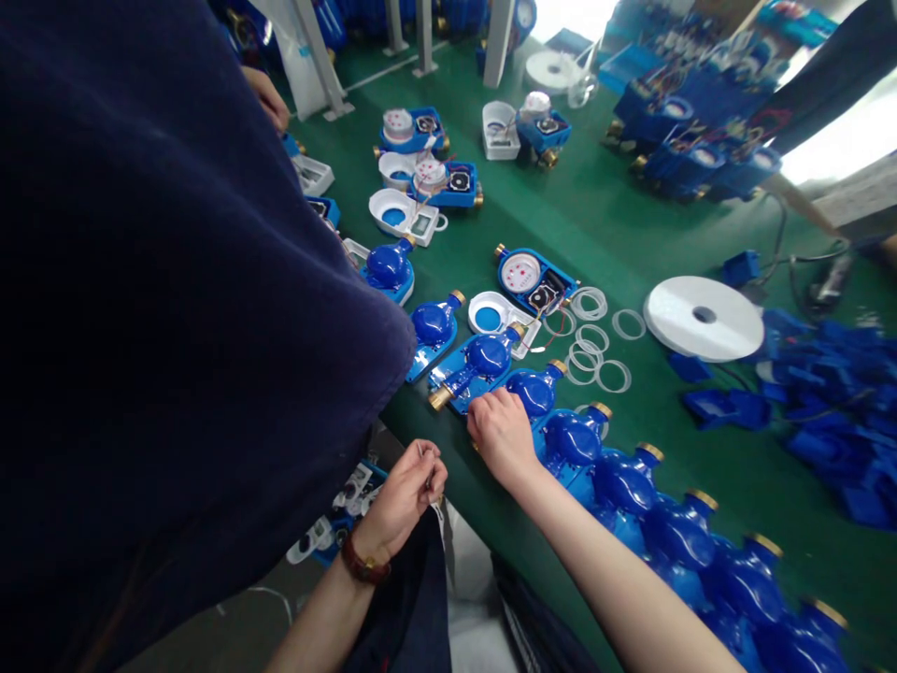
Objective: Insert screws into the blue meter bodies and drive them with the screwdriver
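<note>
My left hand (408,488), with a brown strap on its wrist, is closed in front of the table edge. A small thin metallic bit shows between its thumb and fingers, too small to name. Over the near end of a blue water meter (533,391) lying face down, my right hand (501,432) has its fingers bent and pressed together; the fingertips and anything in them are hidden. Just left of it lies another face-down water meter (487,360) with brass ends. More face-down meters (575,437) line the table edge to the right.
Beyond stand an opened meter (525,276), a white cover (489,316), clear rings (590,341) and a white reel (703,318). Blue plastic parts (833,393) pile up on the right. A co-worker's dark sleeve (210,280) fills the left, with a hand (266,96) beyond it.
</note>
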Action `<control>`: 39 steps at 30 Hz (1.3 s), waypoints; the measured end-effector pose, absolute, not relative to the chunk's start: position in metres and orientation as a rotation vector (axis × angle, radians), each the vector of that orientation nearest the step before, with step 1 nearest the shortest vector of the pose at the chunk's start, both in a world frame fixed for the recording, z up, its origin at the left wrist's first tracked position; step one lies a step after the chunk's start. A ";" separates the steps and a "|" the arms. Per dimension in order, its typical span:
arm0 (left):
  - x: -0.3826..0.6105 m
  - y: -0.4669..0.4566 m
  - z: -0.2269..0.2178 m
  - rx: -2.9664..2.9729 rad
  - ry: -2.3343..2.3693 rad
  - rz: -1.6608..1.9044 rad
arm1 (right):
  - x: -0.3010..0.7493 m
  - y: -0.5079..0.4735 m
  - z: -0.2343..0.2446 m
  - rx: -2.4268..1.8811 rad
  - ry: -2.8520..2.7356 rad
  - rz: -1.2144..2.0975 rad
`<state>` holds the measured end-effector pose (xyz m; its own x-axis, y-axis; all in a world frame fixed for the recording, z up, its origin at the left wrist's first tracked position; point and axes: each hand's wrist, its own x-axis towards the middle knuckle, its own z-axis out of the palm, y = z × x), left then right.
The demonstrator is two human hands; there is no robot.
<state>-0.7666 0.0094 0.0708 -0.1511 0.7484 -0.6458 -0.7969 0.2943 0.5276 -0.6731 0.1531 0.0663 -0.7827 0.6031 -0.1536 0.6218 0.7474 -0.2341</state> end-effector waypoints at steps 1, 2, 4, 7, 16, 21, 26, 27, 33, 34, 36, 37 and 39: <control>-0.767 0.009 0.071 -0.076 1.049 1.356 | -0.673 0.152 0.066 1.032 2.876 -0.442; -0.767 0.009 0.072 -0.094 1.029 1.363 | -0.672 0.151 0.065 1.053 2.875 -0.460; -0.768 0.010 0.072 -0.134 1.012 1.373 | -0.673 0.150 0.063 1.051 2.871 -0.462; -0.769 0.011 0.070 -0.204 1.028 1.381 | -0.678 0.151 0.059 0.982 2.855 -0.391; -0.775 0.017 0.068 -0.266 1.165 1.440 | -0.686 0.153 0.079 0.872 2.822 -0.549; -0.775 0.017 0.072 -0.279 1.184 1.455 | -0.684 0.129 0.094 0.751 2.878 -1.176; -0.788 0.014 0.071 -0.173 1.184 1.413 | -0.691 0.128 0.098 0.659 2.776 -1.502; -0.792 0.014 0.072 -0.145 1.180 1.391 | -0.692 0.129 0.100 0.643 2.778 -1.470; -0.813 0.019 0.084 -0.183 1.262 1.331 | -0.707 0.125 0.111 0.542 2.938 -0.836; -0.815 0.019 0.086 -0.207 1.268 1.331 | -0.710 0.122 0.112 0.540 2.944 -0.758; -0.818 0.019 0.089 -0.193 1.263 1.323 | -0.714 0.117 0.112 0.520 2.959 -0.663; -0.820 0.020 0.089 -0.166 1.259 1.316 | -0.716 0.115 0.112 0.505 2.974 -0.641; -0.824 0.022 0.091 -0.137 1.253 1.315 | -0.717 0.115 0.110 0.489 3.001 -0.651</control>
